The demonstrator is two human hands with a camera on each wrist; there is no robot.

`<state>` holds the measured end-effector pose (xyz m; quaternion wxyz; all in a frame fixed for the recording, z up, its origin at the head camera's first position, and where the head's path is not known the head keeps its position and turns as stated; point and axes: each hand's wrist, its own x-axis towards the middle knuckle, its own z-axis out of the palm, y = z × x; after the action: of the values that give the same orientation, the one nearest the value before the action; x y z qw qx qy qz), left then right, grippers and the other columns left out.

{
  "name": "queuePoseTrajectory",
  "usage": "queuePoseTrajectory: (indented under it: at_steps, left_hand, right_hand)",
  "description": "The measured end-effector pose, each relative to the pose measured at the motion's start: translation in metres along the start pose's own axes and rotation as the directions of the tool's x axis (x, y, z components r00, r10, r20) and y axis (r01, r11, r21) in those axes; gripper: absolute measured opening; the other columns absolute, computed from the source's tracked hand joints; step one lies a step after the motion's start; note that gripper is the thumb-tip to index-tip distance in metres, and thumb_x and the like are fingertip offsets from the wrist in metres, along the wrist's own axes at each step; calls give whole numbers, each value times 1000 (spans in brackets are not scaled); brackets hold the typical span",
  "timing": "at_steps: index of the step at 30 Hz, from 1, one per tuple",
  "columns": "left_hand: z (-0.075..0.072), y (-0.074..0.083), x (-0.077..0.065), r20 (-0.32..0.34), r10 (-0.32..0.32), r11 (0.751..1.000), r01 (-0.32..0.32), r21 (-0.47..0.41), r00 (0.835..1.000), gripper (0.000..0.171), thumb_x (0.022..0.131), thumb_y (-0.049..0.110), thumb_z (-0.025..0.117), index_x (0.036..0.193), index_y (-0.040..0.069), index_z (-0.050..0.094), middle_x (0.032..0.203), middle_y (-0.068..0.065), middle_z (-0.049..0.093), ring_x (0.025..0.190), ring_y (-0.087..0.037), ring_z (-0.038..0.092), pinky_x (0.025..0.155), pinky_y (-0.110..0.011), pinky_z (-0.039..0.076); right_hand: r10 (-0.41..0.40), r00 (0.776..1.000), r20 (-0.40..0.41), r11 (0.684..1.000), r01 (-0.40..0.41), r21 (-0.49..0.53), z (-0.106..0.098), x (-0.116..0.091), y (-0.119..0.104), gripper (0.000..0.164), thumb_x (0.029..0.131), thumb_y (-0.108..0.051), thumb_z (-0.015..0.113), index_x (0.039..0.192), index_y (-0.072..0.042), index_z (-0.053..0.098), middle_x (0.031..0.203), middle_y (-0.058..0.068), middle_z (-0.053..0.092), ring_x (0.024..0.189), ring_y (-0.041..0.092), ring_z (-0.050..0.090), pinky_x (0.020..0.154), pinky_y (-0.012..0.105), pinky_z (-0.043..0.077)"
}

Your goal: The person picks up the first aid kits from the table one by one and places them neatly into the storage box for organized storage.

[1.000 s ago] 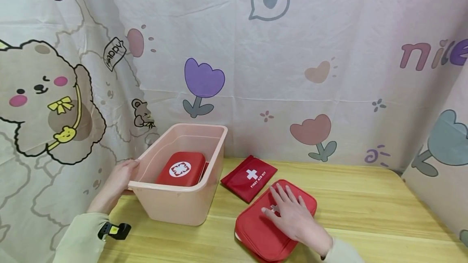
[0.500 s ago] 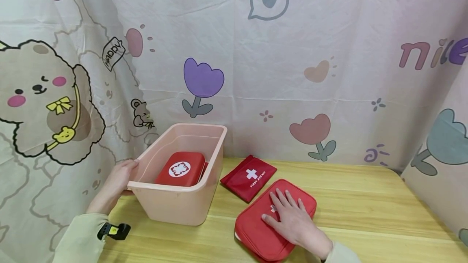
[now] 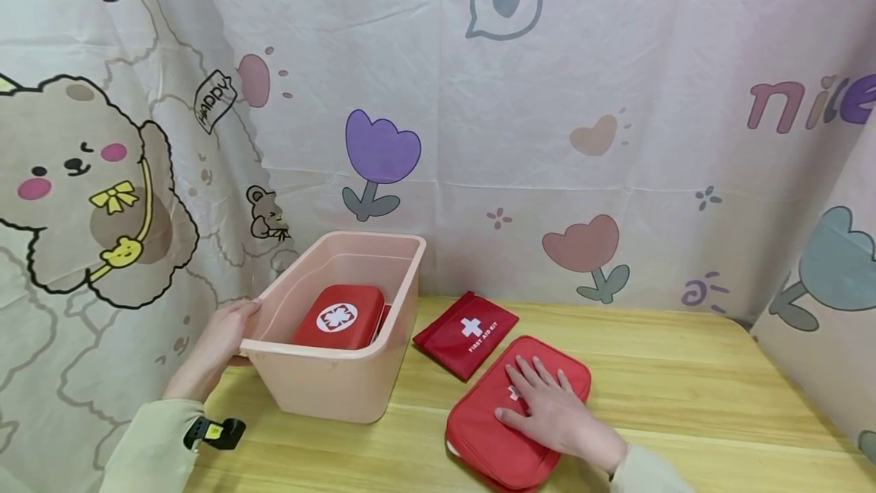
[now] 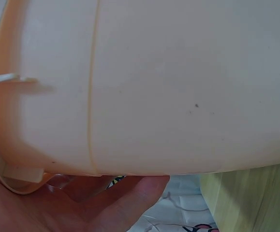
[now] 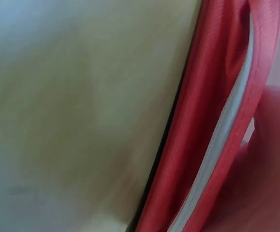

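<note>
My left hand (image 3: 222,337) grips the left rim of a pink plastic bin (image 3: 322,383) on the table. In the left wrist view the bin's outer wall (image 4: 188,87) fills most of the picture, with fingers along its lower edge. Inside the bin lies a red case (image 3: 342,318) with a white round emblem. My right hand (image 3: 554,409) rests flat, fingers spread, on top of a red zippered first aid bag (image 3: 479,432). The right wrist view shows the bag's side and its pale zipper (image 5: 227,116) up close.
A dark red first aid kit pouch (image 3: 455,337) with a white cross lies between bin and bag. Behind the wooden table (image 3: 691,394) hangs a printed cloth (image 3: 657,44), with more cloth at both sides. A black wrist camera (image 3: 222,432) sits on the left sleeve.
The red bag has slid slightly to the right and turned a little under my right hand. The left hand and the bin have stayed in place.
</note>
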<state>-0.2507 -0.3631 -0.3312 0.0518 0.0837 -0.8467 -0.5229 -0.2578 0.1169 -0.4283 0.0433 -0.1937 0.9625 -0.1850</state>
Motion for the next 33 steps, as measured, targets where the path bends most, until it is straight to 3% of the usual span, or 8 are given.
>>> queuePoseTrajectory:
  at_steps: [6,13,25,33]
  left_hand:
    - [1,0,0,3,3,1000,-3,12,1000,60,106,41,25,139,-8,35,130,-33,41,110,-40,49,73,-43,56]
    - [-1,1,0,2,-3,1000,3,-4,1000,62,106,42,24,142,-8,31,133,-34,38,113,-42,47,73,-44,56]
    - [0,-1,-2,0,-3,1000,3,24,1000,59,106,42,25,137,-7,36,128,-31,42,109,-39,49,74,-43,55]
    - [0,-1,-1,0,1,1000,-1,30,1000,62,106,43,23,141,-8,33,130,-32,41,111,-40,48,73,-41,55]
  right_hand:
    - [-105,992,67,994,105,1,-10,5,14,84,88,-63,59,149,-9,42,156,16,32,143,43,19,110,68,9]
    - [-202,964,173,979,205,1,-24,13,27,84,88,-60,61,152,-12,37,158,15,28,144,44,13,111,67,7]
    - [-274,911,309,961,269,60,-41,19,29,79,83,-36,77,149,-11,42,157,14,28,144,44,14,112,65,11]
    - [-294,899,325,956,282,84,-44,20,28,77,82,-25,79,149,-13,43,157,12,28,144,43,12,112,64,13]
